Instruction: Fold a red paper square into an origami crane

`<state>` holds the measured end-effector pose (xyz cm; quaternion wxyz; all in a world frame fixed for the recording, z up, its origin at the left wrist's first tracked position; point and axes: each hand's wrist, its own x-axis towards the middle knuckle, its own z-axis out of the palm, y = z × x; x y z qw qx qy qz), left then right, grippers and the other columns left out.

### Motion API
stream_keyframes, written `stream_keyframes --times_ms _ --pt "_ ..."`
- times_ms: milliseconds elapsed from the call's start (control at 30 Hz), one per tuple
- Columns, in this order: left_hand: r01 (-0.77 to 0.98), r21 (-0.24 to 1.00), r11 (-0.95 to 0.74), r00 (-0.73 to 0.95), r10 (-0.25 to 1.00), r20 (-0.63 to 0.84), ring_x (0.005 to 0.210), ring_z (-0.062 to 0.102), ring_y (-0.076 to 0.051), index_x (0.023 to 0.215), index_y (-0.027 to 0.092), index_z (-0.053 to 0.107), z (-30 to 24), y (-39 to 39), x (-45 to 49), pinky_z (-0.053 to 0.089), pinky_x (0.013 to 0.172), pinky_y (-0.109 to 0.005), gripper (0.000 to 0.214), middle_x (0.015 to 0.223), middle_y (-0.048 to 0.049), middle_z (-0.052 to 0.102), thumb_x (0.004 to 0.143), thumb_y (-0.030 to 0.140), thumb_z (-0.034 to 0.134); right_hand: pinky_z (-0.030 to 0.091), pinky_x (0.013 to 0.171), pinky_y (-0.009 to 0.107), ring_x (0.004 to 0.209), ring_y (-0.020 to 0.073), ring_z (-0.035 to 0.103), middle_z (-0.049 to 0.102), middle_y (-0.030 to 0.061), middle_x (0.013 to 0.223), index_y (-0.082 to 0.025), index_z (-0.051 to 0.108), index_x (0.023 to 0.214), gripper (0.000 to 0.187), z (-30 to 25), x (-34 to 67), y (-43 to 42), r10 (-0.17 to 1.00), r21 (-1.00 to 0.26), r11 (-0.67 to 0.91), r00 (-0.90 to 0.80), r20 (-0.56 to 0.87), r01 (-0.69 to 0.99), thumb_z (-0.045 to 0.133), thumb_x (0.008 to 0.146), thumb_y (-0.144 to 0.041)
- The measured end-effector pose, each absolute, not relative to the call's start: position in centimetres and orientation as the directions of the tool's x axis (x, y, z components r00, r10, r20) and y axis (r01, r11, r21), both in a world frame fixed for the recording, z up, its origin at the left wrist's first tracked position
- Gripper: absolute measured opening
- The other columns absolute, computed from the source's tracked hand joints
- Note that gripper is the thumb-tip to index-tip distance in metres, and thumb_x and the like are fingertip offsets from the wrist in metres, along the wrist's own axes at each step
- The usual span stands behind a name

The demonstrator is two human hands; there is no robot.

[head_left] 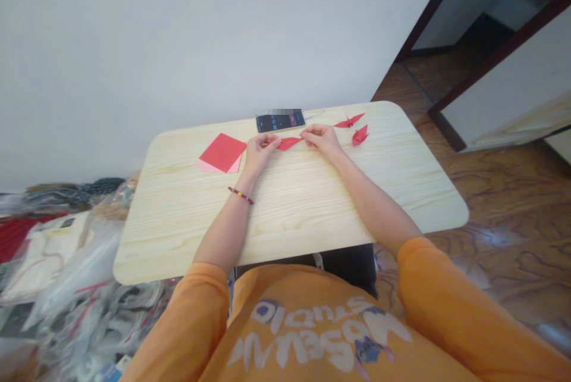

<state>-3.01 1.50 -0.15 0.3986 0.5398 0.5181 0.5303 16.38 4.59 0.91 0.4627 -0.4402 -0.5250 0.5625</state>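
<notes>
At the table's far edge: a black smartphone lies face up near the centre of the edge on a pale wood-grain table; part of its screen is blurred.

Left hand: Positioned at the centre of the far half of the table, with a beaded bracelet on the wrist.

Right hand: Positioned just right of the left hand, level with it.

Grip: Both hands are closed in a fingertip pinch on opposite ends of a folded red paper piece. Neither has released it.

Piece in hand: Held between the hands, just above the table surface and near the smartphone. The fingers hide its ends, so its exact form cannot be confirmed.

Folded: Two red origami cranes lie near the far edge, right of centre, just beside each other.

Unfolded: A flat red paper sheet lies on a pink paper sheet, left of the hands.
</notes>
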Motion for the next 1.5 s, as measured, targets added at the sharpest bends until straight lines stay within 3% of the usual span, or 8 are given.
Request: stream_keyframes --times_ms 133,433,1033,1267,1367,1500 --pt "0.127 0.977 -0.172 -0.082 0.980 0.184 0.070 0.059 -0.012 0.075 0.016 0.067 -0.1 1.5 -2.1 0.045 0.071 -0.025 0.016 0.074 -0.0023 0.068 0.071 0.031 0.070 0.030 0.044 0.019 0.047 0.0058 0.044 0.057 -0.0031 0.055 -0.015 0.067 0.079 0.034 0.6 15.8 4.5 0.969 -0.998 -0.014 -0.248 0.002 -0.063 0.078 0.059 -0.040" --pt "0.211 0.950 -0.230 -0.041 0.969 0.243 0.075 0.063 -0.015 0.075 0.016 0.070 0.5 1.0 -1.3 0.049 0.070 -0.026 0.016 0.079 -0.0048 0.072 0.070 0.032 0.069 0.028 0.045 0.021 0.047 0.0064 0.042 0.056 -0.0035 0.055 -0.016 0.061 0.071 0.031 0.1 15.2 4.2 0.957 -1.000 0.007 -0.291 0.015 -0.031 0.077 0.058 -0.039" --pt "0.337 0.932 -0.137 0.011 0.990 0.141 0.069 0.062 -0.015 0.067 0.016 0.068 1.4 0.9 -2.9 0.049 0.070 -0.028 0.012 0.072 -0.0037 0.070 0.067 0.028 0.066 0.023 0.043 0.020 0.045 0.0064 0.039 0.051 -0.0042 0.049 -0.016 0.062 0.069 0.028 0.1 15.6 4.6 0.959 -0.999 -0.031 -0.281 -0.027 -0.010 0.075 0.057 -0.037" --pt "0.243 0.958 -0.155 -0.053 0.984 0.172 0.071 0.061 -0.013 0.070 0.016 0.066 1.0 0.9 -2.9 0.047 0.072 -0.026 0.013 0.073 -0.0028 0.068 0.071 0.029 0.066 0.025 0.043 0.020 0.045 0.0067 0.042 0.055 -0.0031 0.052 -0.016 0.061 0.070 0.030 0.0 15.7 4.7 0.963 -0.997 -0.063 -0.264 -0.050 -0.038 0.077 0.058 -0.038" --pt "0.156 0.976 -0.151 -0.074 0.984 0.164 0.074 0.063 -0.014 0.079 0.016 0.068 0.8 1.0 -2.3 0.048 0.073 -0.026 0.019 0.078 -0.0039 0.070 0.071 0.033 0.070 0.026 0.043 0.020 0.045 0.0066 0.042 0.054 -0.0031 0.051 -0.016 0.060 0.070 0.032 0.1 15.7 4.8 0.953 -0.997 -0.066 -0.298 -0.052 -0.035 0.079 0.057 -0.039" --pt "0.075 0.990 -0.117 0.024 0.993 0.116 0.076 0.066 -0.016 0.088 0.015 0.071 0.5 0.9 -1.6 0.051 0.077 -0.029 0.032 0.083 -0.0078 0.073 0.065 0.036 0.077 0.029 0.044 0.020 0.046 0.0064 0.043 0.054 -0.0031 0.051 -0.016 0.063 0.070 0.036 0.0 15.7 4.8 0.943 -0.997 -0.064 -0.328 -0.046 -0.044 0.082 0.054 -0.042"
